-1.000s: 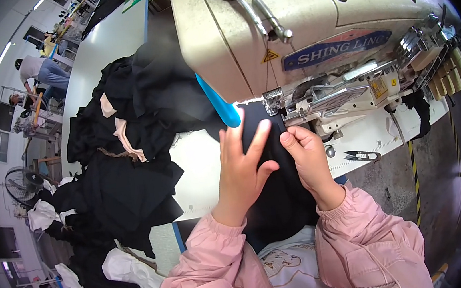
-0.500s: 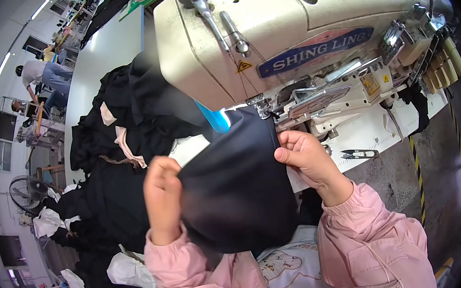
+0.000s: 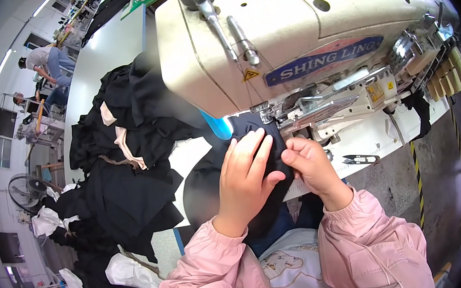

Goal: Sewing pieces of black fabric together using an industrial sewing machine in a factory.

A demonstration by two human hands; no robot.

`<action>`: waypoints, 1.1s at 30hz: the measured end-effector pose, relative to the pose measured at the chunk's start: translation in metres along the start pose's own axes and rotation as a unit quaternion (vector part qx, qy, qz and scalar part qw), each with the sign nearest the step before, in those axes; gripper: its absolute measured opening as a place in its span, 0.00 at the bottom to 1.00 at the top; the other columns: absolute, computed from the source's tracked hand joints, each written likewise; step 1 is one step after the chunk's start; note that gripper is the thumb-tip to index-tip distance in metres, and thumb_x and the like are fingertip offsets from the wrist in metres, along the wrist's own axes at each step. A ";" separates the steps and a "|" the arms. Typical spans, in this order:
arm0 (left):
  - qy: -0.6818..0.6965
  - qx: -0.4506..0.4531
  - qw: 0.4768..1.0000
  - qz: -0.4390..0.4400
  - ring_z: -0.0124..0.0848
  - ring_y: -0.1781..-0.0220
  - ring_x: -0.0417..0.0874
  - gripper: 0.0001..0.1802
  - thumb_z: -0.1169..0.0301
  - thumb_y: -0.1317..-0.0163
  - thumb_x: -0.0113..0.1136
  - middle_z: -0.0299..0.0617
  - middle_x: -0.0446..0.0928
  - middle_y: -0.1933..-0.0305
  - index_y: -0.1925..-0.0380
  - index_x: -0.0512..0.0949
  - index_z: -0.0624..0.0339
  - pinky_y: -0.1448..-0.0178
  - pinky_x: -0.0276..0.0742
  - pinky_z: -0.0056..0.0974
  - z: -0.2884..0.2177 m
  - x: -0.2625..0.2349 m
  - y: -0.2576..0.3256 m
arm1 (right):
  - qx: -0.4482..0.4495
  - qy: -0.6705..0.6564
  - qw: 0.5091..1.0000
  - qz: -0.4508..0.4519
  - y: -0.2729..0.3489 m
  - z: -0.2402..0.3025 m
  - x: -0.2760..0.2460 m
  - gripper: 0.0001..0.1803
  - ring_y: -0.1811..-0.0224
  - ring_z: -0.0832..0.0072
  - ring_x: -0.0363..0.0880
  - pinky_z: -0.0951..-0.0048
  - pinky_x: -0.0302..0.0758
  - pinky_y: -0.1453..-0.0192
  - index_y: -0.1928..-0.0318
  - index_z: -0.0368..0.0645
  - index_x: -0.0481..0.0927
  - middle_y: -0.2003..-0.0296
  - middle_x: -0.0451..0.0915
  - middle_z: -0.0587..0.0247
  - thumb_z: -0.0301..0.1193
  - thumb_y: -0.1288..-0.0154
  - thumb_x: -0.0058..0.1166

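A piece of black fabric (image 3: 204, 184) runs from the presser foot (image 3: 265, 113) of a cream sewing machine (image 3: 284, 22) down toward my lap. My left hand (image 3: 244, 182) lies on the fabric just in front of the foot, palm down with its fingers stretched out and nothing gripped. Beside it, my right hand (image 3: 310, 163) pinches the fabric's right edge between thumb and curled fingers. The needle area sits beyond my left fingertips, lit by a small lamp. Part of the fabric is hidden under my left hand.
Heaped black cloth (image 3: 133, 104) covers the table to the left, with pale scraps (image 3: 122, 143) on it. Small thread snips (image 3: 361, 159) rest on the table at the right. White crumpled material (image 3: 131, 274) hangs at the lower left. A person (image 3: 48, 63) works in the far left background.
My left hand has moved right and forward, from holding up the fabric's left side to lying flat on it near the foot. The fabric's raised left part has dropped. My right hand stays at the edge.
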State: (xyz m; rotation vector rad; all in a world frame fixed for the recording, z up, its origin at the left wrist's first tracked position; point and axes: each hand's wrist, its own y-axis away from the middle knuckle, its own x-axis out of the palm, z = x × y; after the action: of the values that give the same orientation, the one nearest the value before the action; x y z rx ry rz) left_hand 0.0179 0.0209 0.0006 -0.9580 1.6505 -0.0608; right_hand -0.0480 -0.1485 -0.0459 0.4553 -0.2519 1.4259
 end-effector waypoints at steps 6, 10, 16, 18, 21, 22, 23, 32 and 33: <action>-0.079 -0.015 0.997 0.024 0.42 0.32 0.73 0.39 0.38 0.35 0.52 0.44 0.73 0.33 0.35 0.75 0.54 0.24 0.57 0.59 -0.003 0.000 0.005 | -0.059 0.037 0.997 -0.024 0.000 -0.007 0.008 0.11 0.71 0.93 0.65 0.86 0.62 0.67 0.65 0.43 0.79 0.73 0.73 0.82 0.35 0.24 0.56; -0.069 -0.024 0.997 0.040 0.40 0.31 0.72 0.38 0.37 0.36 0.52 0.41 0.71 0.31 0.34 0.75 0.48 0.23 0.52 0.61 -0.006 -0.001 0.003 | -0.087 0.069 0.993 -0.050 0.002 -0.011 0.005 0.13 0.70 0.92 0.60 0.83 0.58 0.68 0.68 0.43 0.76 0.75 0.67 0.83 0.34 0.24 0.56; -0.081 -0.040 0.995 0.042 0.39 0.30 0.71 0.38 0.35 0.36 0.49 0.41 0.71 0.30 0.33 0.75 0.44 0.22 0.49 0.64 -0.006 0.002 0.004 | -0.101 0.064 0.990 -0.075 0.000 -0.014 0.010 0.13 0.71 0.91 0.57 0.82 0.56 0.69 0.69 0.43 0.74 0.75 0.65 0.83 0.33 0.24 0.56; -0.085 -0.041 0.995 0.040 0.39 0.29 0.71 0.39 0.35 0.36 0.48 0.41 0.71 0.30 0.33 0.75 0.44 0.22 0.49 0.64 -0.006 0.002 0.003 | -0.103 0.060 0.990 -0.081 -0.001 -0.015 0.013 0.13 0.71 0.91 0.58 0.82 0.56 0.69 0.69 0.43 0.74 0.75 0.65 0.82 0.33 0.24 0.56; -0.085 -0.044 0.994 0.044 0.39 0.29 0.71 0.39 0.35 0.36 0.49 0.42 0.70 0.30 0.32 0.74 0.44 0.23 0.48 0.66 -0.006 0.002 0.001 | -0.113 0.055 0.988 -0.089 -0.002 -0.016 0.014 0.13 0.71 0.91 0.58 0.82 0.56 0.69 0.69 0.42 0.75 0.75 0.65 0.82 0.33 0.24 0.55; -0.079 -0.045 0.995 0.044 0.40 0.29 0.71 0.39 0.35 0.37 0.50 0.42 0.70 0.30 0.32 0.74 0.44 0.23 0.48 0.66 -0.006 0.002 0.000 | -0.120 0.053 0.987 -0.091 -0.003 -0.016 0.015 0.13 0.71 0.91 0.59 0.82 0.57 0.69 0.69 0.42 0.75 0.75 0.65 0.82 0.33 0.24 0.55; -0.074 -0.048 0.995 0.045 0.40 0.29 0.71 0.40 0.36 0.38 0.51 0.42 0.70 0.29 0.32 0.74 0.44 0.23 0.48 0.67 -0.006 0.001 0.000 | -0.120 0.053 0.987 -0.090 -0.003 -0.015 0.016 0.13 0.71 0.91 0.59 0.82 0.57 0.69 0.69 0.42 0.75 0.75 0.65 0.82 0.33 0.24 0.55; -0.054 -0.046 0.996 0.051 0.42 0.27 0.69 0.40 0.37 0.41 0.55 0.43 0.69 0.28 0.32 0.74 0.44 0.24 0.49 0.69 0.000 -0.001 -0.007 | -0.128 0.056 0.983 -0.123 -0.007 -0.009 0.027 0.10 0.68 0.90 0.64 0.82 0.61 0.65 0.65 0.40 0.77 0.71 0.72 0.79 0.31 0.24 0.55; -0.054 -0.046 0.996 0.051 0.42 0.27 0.69 0.40 0.37 0.41 0.55 0.43 0.69 0.28 0.32 0.74 0.44 0.24 0.49 0.69 0.001 -0.002 -0.006 | -0.117 -0.002 0.984 -0.135 -0.007 -0.006 0.035 0.08 0.67 0.91 0.66 0.83 0.63 0.64 0.63 0.40 0.77 0.70 0.74 0.78 0.30 0.24 0.56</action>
State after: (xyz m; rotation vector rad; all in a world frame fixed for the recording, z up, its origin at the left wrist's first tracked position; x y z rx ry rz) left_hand 0.0224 0.0187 0.0053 -0.9284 1.6103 0.1357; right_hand -0.0365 -0.1156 -0.0375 0.2873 -0.3441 1.1139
